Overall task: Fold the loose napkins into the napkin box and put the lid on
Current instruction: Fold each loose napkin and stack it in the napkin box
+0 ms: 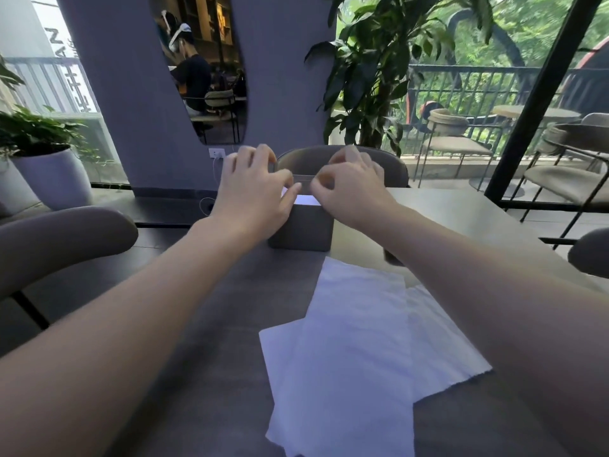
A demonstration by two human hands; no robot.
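The grey napkin box point(301, 229) stands upright on the table ahead of me. A folded white napkin point(306, 200) shows in its open top. My left hand point(253, 192) and my right hand point(349, 189) rest on the box's top edge from either side, thumb and forefinger of each pinched at the napkin. Loose white napkins point(346, 341) lie flat and overlapping on the table near me, one of them point(438, 338) partly under my right forearm. Just right of the box, a small dark object point(392, 258) peeks out from beneath that forearm; what it is I cannot tell.
The table point(204, 324) is dark grey on the left and pale on the right. A grey chair back point(309, 163) stands right behind the box. An armchair point(59, 235) sits at the left, a potted plant point(52, 173) beyond it, and more chairs at the right.
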